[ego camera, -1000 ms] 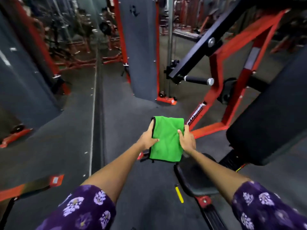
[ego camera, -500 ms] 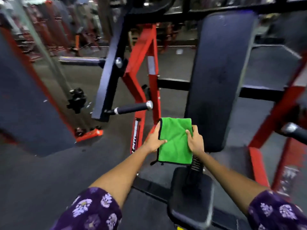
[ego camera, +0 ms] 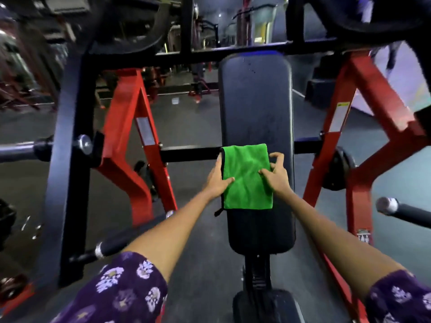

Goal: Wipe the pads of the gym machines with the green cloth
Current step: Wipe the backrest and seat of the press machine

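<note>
The green cloth is lying folded flat against the middle of the black back pad of the machine in front of me, its top edge level with the black crossbar behind the pad and its black-trimmed left edge hanging just past the pad's side. My left hand is gripping that left edge, thumb lying across the front of the cloth and fingers wrapping behind it. My right hand is pinching the right edge, thumb on the green face and the other fingers curling up over the border (the fingertips are blurring a little, so I cannot tell exactly how many are touching). Both my arms are reaching forward, purple flowered sleeves showing at the bottom. The red frame is standing on either side of the pad, a chrome-tipped handle is poking in at the right, and the seat pad is sitting below, near the bottom edge.
</note>
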{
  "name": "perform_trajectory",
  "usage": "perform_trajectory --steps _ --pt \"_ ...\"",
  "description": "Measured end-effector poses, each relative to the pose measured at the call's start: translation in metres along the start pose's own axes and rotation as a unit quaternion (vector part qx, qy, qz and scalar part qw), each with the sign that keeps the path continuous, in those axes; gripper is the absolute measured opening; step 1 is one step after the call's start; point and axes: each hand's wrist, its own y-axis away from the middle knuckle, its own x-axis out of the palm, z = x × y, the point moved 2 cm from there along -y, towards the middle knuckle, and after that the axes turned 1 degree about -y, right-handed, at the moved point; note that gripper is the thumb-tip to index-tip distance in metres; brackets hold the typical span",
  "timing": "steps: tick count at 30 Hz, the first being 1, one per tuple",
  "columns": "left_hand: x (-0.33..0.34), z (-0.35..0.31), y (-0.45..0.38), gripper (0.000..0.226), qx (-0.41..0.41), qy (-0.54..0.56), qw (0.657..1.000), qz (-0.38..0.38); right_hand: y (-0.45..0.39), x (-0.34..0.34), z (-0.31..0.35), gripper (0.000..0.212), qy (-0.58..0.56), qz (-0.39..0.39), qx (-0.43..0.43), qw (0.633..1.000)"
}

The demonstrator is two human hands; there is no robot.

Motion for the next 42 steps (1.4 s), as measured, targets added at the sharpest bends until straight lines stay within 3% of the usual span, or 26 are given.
perform_trajectory --steps 11,18,24,30,34,36,39,42 --pt "-0.069 -0.075 -0.181 0.087 0.140 0.009 0.982 -0.127 -0.168 0.005 0.099 0.029 0.053 -0.135 -0.168 0.975" --pt "-0.101 -0.113 -0.261 0.083 0.219 -0.026 0.962 -0.164 -0.245 0.004 0.151 0.034 0.140 -0.184 -0.169 0.958" --pt "-0.116 -0.122 -0.309 0.077 0.211 -0.182 0.952 -0.125 -0.293 0.015 0.155 0.037 0.219 -0.220 -0.095 0.946" --pt "-0.106 -0.113 -0.317 0.074 0.266 -0.230 0.922 -0.162 -0.296 0.024 0.166 0.041 0.330 -0.311 -0.109 0.885" --pt "-0.092 -0.114 -0.311 0.059 0.271 -0.171 0.934 -0.161 -0.295 0.059 0.159 0.078 0.321 -0.176 -0.133 0.921" --pt "-0.091 -0.109 -0.312 0.059 0.314 -0.122 0.929 -0.155 -0.296 0.064 0.146 0.082 0.316 -0.189 -0.132 0.920" --pt "-0.103 -0.103 -0.314 0.052 0.354 0.109 0.905 -0.211 -0.303 0.060 0.140 0.086 0.341 -0.216 -0.145 0.903" --pt "-0.106 -0.112 -0.336 0.039 0.332 0.227 0.877 -0.261 -0.309 0.071 0.155 0.087 0.332 -0.225 -0.123 0.908"
